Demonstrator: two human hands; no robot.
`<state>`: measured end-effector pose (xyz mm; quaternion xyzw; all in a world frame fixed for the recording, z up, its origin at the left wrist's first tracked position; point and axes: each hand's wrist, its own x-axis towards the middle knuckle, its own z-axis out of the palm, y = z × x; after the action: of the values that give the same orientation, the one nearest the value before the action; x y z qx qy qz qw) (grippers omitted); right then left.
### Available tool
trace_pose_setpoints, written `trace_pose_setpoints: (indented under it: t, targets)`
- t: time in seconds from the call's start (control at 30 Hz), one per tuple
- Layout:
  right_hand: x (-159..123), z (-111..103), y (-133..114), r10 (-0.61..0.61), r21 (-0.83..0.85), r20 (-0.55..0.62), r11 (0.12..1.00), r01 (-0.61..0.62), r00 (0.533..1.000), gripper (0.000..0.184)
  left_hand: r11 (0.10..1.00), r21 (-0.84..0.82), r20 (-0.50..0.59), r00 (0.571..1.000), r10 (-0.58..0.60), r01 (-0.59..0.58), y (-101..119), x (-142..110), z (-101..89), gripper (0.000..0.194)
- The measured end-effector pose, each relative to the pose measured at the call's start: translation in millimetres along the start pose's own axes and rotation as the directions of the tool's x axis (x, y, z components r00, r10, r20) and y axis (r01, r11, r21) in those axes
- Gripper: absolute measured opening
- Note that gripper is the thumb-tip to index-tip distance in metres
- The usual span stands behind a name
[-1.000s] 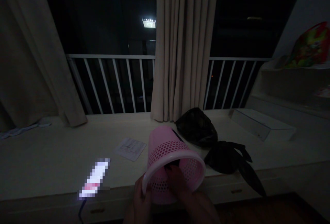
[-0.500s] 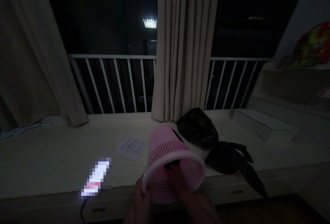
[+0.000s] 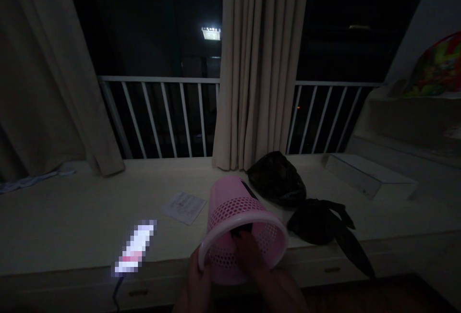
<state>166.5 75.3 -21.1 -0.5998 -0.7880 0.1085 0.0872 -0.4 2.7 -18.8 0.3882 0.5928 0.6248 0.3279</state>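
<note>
A pink plastic wastebasket (image 3: 230, 190) with a perforated band lies tilted on the white ledge, its mouth facing me. My left hand (image 3: 199, 274) is closed on the left side of its rim, thumb toward the inside. Deep inside the basket is my right hand (image 3: 247, 250), its fingers bent against a black, soft-looking thing (image 3: 242, 229). Dim light and the basket hide the fingertips. Just right of the basket rest a crumpled black plastic bag (image 3: 277, 178) and a second, knotted black bag (image 3: 313, 222), whose loose ends hang over the ledge's front.
Left of the basket lies a printed paper (image 3: 183, 207). A lit, pixelated phone-like device (image 3: 135, 248) with a cable is near the front edge. A white box (image 3: 374, 176) sits at the right. Behind are curtains (image 3: 261, 68) and a white railing (image 3: 158, 80). Drawers are below.
The view has shifted very slightly. My right hand has moved only a little inside the basket; my left hand keeps its hold on the rim.
</note>
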Motion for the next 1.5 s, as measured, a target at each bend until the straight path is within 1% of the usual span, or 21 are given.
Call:
trace_pose_setpoints:
  t: [0.4, 0.57, 0.8, 0.93, 1.13, 1.33, 1.5]
  targets:
    - [0, -1, 1, 0.011, 0.005, 0.005, 1.0, -0.011, 1.0, 0.03, 0.997, 0.077, 0.021, 1.0, 0.0, -0.002, 6, 1, 0.6, 0.059]
    - [0, -2, 1, 0.006, 0.008, 0.006, 1.0, -0.006, 1.0, 0.031, 0.998, 0.067, 0.008, 1.0, 0.012, -0.013, 6, 0, 1.4, 0.052]
    - [1, 1, 1, 0.0, 0.006, -0.009, 1.0, 0.0, 1.0, 0.03, 0.999, 0.042, -0.002, 1.0, -0.011, 0.011, 19, -4, 3.4, 0.052]
    - [0, 0, 1, -0.017, 0.012, -0.008, 1.0, 0.017, 1.0, 0.03, 0.998, 0.056, 0.023, 1.0, -0.004, 0.003, 23, -4, 2.9, 0.055]
    - [-1, -2, 1, -0.002, 0.026, -0.001, 1.0, 0.002, 1.0, 0.034, 0.994, 0.099, 0.027, 0.999, -0.038, 0.036, 21, -2, 1.4, 0.056]
    - [-3, -4, -1, -0.006, 0.029, -0.002, 1.0, 0.006, 1.0, 0.033, 0.999, 0.04, 0.052, 0.999, 0.002, -0.004, 14, -3, 4.3, 0.057]
    - [-4, -3, -1, -0.024, 0.031, -0.007, 0.999, 0.025, 1.0, 0.032, 0.999, 0.024, 0.02, 0.999, 0.029, -0.03, 15, -4, 7.2, 0.057]
